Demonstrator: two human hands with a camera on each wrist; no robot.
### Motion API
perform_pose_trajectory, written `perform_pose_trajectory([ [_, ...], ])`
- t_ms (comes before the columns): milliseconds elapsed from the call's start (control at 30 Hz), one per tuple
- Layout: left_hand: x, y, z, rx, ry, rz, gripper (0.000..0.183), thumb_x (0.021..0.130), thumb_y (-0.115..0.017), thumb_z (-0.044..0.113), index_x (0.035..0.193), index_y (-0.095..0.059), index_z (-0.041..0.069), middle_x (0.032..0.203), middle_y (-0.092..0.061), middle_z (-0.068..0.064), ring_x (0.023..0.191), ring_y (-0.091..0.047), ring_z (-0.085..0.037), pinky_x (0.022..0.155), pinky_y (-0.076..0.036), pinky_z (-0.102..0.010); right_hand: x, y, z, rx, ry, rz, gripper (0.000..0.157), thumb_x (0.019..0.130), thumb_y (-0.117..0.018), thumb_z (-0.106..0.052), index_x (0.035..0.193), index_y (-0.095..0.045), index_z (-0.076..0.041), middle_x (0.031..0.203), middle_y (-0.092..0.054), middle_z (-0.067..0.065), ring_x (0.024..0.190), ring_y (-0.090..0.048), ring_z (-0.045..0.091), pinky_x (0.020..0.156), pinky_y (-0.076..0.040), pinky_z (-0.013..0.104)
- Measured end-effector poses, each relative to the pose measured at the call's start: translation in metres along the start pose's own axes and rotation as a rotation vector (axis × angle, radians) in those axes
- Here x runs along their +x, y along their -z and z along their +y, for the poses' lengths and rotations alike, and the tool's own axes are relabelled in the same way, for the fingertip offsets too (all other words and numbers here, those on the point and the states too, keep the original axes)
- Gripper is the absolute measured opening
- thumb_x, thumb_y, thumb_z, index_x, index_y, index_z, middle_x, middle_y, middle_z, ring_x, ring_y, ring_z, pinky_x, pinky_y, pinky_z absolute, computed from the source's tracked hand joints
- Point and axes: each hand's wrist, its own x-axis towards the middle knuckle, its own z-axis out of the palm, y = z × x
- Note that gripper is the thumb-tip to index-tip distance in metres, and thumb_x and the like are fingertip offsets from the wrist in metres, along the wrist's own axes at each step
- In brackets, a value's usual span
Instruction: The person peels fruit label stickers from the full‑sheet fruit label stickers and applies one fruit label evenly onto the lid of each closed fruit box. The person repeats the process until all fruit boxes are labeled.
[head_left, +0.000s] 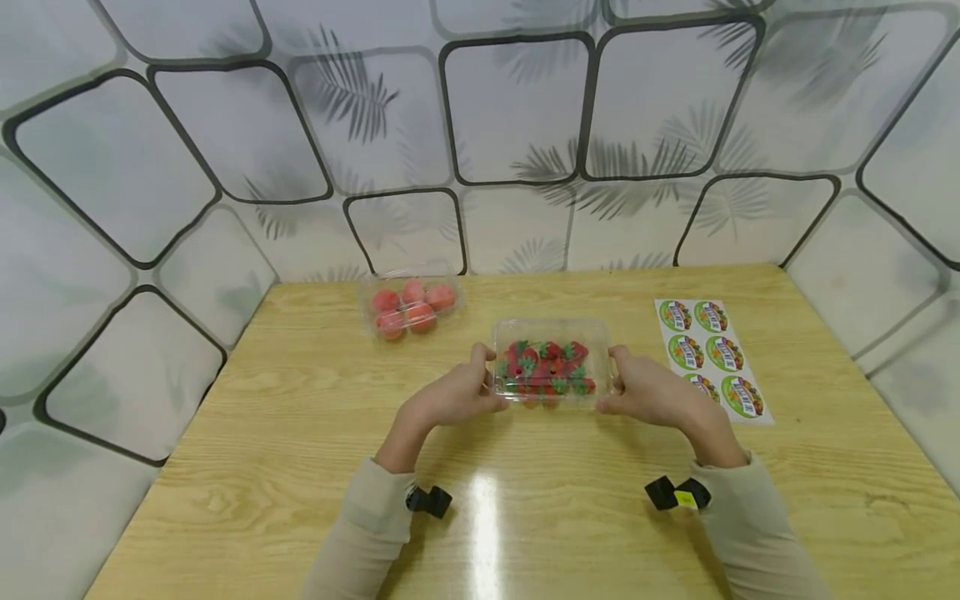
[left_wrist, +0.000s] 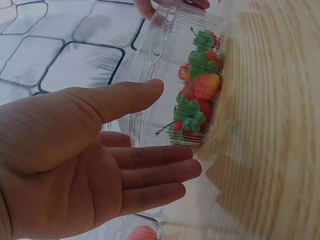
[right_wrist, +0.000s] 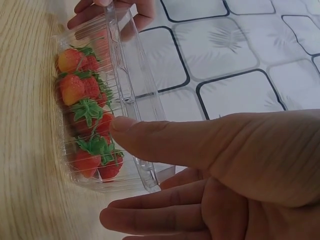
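Note:
A clear plastic clamshell box [head_left: 551, 330] of red strawberries [head_left: 551, 367] with green leafy tops sits low at the table's middle, its lid down. My left hand [head_left: 453, 393] holds its left end. In the left wrist view, that thumb lies along the front near the rim, and the other fingers stretch past the end wall. At the opposite end, my right hand [head_left: 654, 390] holds the box in a mirrored way. Its thumb rests by the rim in the right wrist view, the fingers partly hidden behind the box.
Farther back on the left stands another clear box [head_left: 453, 293] with several round pinkish-red fruits [head_left: 420, 317]. A white sheet of round fruit stickers [head_left: 712, 350] lies to the right, just beyond my right hand. Patterned walls enclose the wooden table [head_left: 300, 467] behind and on both sides.

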Motion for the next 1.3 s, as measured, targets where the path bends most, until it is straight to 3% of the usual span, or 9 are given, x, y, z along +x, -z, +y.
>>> perform_pose_trajectory([
  [300, -0.0003, 0.0011, 0.0022, 0.022, -0.01, -0.002, 0.064, 0.097, -0.065, 0.014, 0.141, -0.022, -0.002, 0.105, -0.067, -0.01, 0.085, -0.062, -0.016, 0.071, -0.048, -0.029, 0.0006, 0.0005, 0.0009, -0.008, -0.007, 0.003, 0.088, 0.093, -0.07, -0.022, 0.15, -0.013, 0.013, 0.073, -0.06, 0.007, 0.055, -0.044, 0.014, 0.052, -0.036, 0.032],
  [567, -0.0017, 0.0012, 0.0036, 0.023, 0.0, -0.001, 0.066, 0.097, -0.065, 0.015, 0.143, -0.021, -0.003, 0.106, -0.067, -0.011, 0.087, -0.063, -0.017, 0.073, -0.049, -0.03, 0.0006, -0.001, 0.0054, 0.027, 0.01, 0.007, 0.088, 0.093, -0.07, -0.021, 0.151, -0.012, 0.011, 0.063, -0.05, 0.0, 0.05, -0.031, 0.011, 0.049, -0.029, 0.029],
  [733, -0.0003, 0.0008, 0.0018, 0.041, -0.001, 0.01, 0.067, 0.096, -0.066, 0.017, 0.142, -0.022, -0.002, 0.114, -0.064, -0.014, 0.084, -0.061, -0.017, 0.072, -0.049, -0.03, 0.0002, -0.0002, 0.0069, 0.035, 0.025, 0.003, 0.089, 0.093, -0.07, -0.022, 0.151, -0.011, 0.011, 0.074, -0.062, 0.008, 0.053, -0.038, 0.012, 0.051, -0.032, 0.03],
  [1033, 0.0004, 0.002, 0.0005, 0.066, -0.006, 0.021, 0.065, 0.096, -0.067, 0.019, 0.141, -0.024, -0.001, 0.127, -0.057, -0.018, 0.085, -0.057, -0.018, 0.075, -0.048, -0.032, -0.0017, 0.0003, 0.0059, 0.051, 0.027, 0.004, 0.088, 0.094, -0.069, -0.022, 0.151, -0.011, 0.01, 0.062, -0.049, 0.0, 0.05, -0.03, 0.011, 0.049, -0.029, 0.028],
  [1300, 0.0014, 0.0022, -0.0003, 0.082, -0.017, 0.019, 0.064, 0.096, -0.067, 0.019, 0.14, -0.025, -0.001, 0.128, -0.056, -0.017, 0.085, -0.057, -0.02, 0.073, -0.048, -0.032, -0.0003, 0.0011, 0.008, 0.051, 0.043, 0.001, 0.088, 0.093, -0.07, -0.022, 0.15, -0.011, 0.012, 0.069, -0.059, 0.008, 0.053, -0.039, 0.013, 0.051, -0.033, 0.029],
])
